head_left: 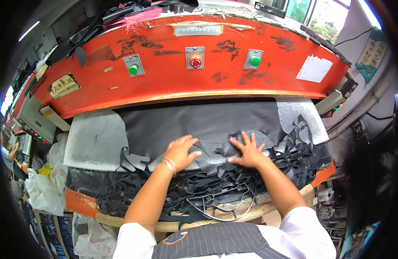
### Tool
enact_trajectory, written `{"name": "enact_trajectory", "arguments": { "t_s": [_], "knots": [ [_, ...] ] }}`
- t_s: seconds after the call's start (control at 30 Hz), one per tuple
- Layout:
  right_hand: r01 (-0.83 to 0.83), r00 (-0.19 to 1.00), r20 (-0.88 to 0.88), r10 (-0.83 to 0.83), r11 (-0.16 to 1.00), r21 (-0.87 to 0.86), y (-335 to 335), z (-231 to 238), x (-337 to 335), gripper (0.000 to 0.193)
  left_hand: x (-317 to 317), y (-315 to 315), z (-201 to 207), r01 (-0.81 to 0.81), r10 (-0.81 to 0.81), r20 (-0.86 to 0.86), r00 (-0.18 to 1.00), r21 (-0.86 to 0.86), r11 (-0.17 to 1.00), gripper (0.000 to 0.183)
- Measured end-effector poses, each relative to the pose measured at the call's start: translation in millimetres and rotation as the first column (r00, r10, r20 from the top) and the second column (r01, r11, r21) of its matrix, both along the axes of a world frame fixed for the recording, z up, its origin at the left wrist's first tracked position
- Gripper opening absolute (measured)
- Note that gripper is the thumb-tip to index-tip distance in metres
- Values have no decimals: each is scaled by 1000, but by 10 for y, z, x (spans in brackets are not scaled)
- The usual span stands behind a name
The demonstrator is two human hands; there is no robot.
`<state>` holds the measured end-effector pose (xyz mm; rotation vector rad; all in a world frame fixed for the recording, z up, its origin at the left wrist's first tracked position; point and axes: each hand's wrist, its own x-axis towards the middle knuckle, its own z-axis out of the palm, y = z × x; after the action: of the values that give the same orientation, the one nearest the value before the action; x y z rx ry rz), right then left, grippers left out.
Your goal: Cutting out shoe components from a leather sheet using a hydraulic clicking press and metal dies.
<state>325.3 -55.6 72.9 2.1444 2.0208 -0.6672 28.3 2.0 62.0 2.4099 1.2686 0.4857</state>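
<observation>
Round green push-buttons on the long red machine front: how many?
2. The left round green push-button sits left of the round red push-button; the right round green push-button is right of it. None there looks hidden.

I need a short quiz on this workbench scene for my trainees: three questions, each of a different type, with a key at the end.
1. Multiple choice: What colour is the middle button on the orange-red panel?
A) green
B) red
C) yellow
2. True or false: The metal frame lies nearer the person's body than the left hand and the right hand do.
3. Short answer: What lies under the large black sheet and shows on both sides of it?

Key:
1. B
2. True
3. A pale grey board
</observation>
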Motion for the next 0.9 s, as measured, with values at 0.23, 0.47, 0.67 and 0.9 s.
{"name": "enact_trajectory", "arguments": {
  "t_s": [0.23,0.47,0.67,0.9],
  "knots": [
    [-52,998,9,54,985,-167,-816,165,324,83,-951,417,-264,-554,521,-399,754,39,832,65],
    [252,749,-638,-179,968,23,-1010,-101,1494,54,-1125,237,-242,-642,602,-365,711,14,767,62],
    [527,850,-268,-453,728,439,10,-127,1791,69,-1295,185,-386,-706,718,-184,671,139,695,57],
    [581,813,64,-578,813,-35,581,-192,1786,70,-1454,379,-312,-872,869,-75,489,-13,490,51]
  ]
}}
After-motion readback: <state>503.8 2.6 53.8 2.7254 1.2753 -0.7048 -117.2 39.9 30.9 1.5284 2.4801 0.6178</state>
